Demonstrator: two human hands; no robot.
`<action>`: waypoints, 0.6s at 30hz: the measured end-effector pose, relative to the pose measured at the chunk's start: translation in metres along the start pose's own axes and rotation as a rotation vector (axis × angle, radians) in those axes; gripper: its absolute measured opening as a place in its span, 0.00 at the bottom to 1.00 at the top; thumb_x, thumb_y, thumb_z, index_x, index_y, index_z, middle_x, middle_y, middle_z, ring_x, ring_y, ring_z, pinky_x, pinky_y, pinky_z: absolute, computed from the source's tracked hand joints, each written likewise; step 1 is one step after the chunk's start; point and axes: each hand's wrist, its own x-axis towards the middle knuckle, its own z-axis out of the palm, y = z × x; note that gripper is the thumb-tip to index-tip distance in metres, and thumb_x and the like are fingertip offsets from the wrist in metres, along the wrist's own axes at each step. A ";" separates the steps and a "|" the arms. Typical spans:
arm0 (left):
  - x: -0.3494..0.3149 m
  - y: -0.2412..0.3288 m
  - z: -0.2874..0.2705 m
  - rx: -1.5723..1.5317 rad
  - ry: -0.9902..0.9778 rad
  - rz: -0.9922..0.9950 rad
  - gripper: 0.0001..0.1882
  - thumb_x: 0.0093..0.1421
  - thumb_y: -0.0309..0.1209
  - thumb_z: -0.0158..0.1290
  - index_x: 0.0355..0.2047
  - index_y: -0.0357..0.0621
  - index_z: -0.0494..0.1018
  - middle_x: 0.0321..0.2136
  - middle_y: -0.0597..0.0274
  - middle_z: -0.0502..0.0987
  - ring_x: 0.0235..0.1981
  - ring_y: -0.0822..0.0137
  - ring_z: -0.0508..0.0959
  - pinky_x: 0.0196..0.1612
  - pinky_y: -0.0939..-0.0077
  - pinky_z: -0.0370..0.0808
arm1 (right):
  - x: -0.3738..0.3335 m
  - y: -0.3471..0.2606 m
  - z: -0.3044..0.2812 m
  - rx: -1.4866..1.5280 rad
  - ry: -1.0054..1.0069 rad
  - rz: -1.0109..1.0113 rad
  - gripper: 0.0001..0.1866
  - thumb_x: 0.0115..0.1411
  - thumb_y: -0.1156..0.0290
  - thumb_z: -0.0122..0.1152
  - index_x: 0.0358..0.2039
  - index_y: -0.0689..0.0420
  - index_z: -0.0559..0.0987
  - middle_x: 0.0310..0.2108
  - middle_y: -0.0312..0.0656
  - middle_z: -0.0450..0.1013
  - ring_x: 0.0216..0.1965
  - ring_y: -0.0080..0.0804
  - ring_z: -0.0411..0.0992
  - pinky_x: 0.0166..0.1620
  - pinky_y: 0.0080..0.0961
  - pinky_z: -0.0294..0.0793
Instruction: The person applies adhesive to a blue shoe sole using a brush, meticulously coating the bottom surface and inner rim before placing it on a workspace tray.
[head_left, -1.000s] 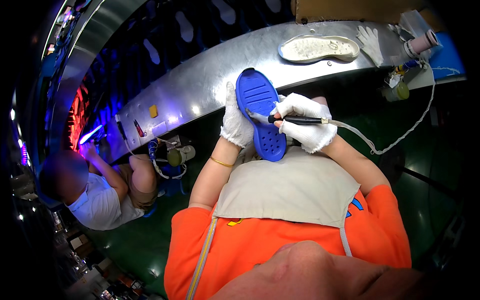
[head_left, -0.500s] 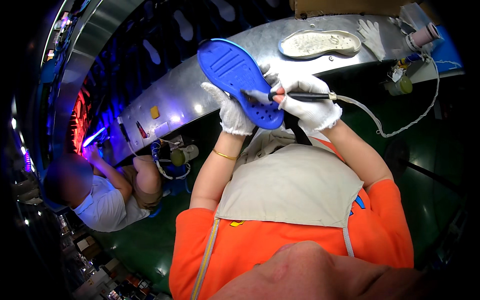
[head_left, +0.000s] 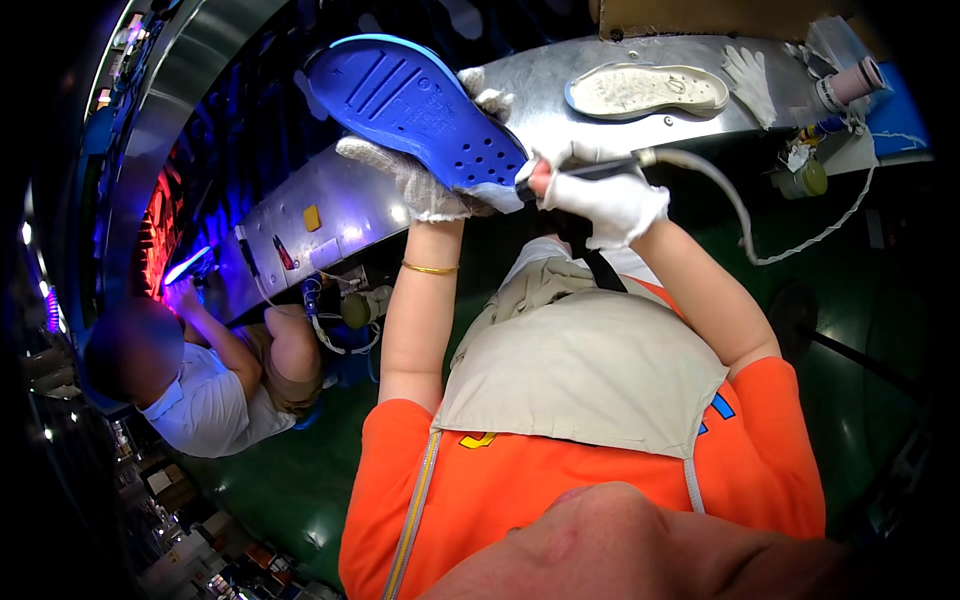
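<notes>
My left hand (head_left: 428, 190), in a white knit glove, holds a blue shoe sole (head_left: 400, 105) up over the near edge of the bench. Its thumb lies along the near side and fingertips show past the far side. The sole tilts, with its ridged, holed face toward me and the holed end to the right. In my gloved right hand (head_left: 605, 200) is a brush (head_left: 503, 196) with a dark handle, closed in the fingers; bare fingertips poke out of the glove. The brush's pale head touches or nearly touches the sole's right end. A hose (head_left: 720, 180) runs from the handle.
A whitish sole (head_left: 645, 92) and a white glove (head_left: 748, 85) lie on the metal bench (head_left: 540, 75). Beyond them stands a cardboard box (head_left: 700, 15). At left sits a co-worker (head_left: 225, 400) near a yellow block (head_left: 311, 217). A valve with a jar (head_left: 803, 180) hangs at right.
The blue sole and my left hand have moved left and away from me, and the sole has turned. The brush has gone from the sole's middle to its right end.
</notes>
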 end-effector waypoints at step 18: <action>0.021 0.026 0.010 0.654 0.298 -0.516 0.49 0.46 0.72 0.40 0.49 0.39 0.68 0.39 0.48 0.76 0.36 0.60 0.79 0.38 0.69 0.80 | 0.017 -0.029 -0.008 -0.327 -0.138 -0.025 0.05 0.46 0.74 0.60 0.27 0.57 0.77 0.32 0.36 0.74 0.36 0.23 0.72 0.43 0.19 0.71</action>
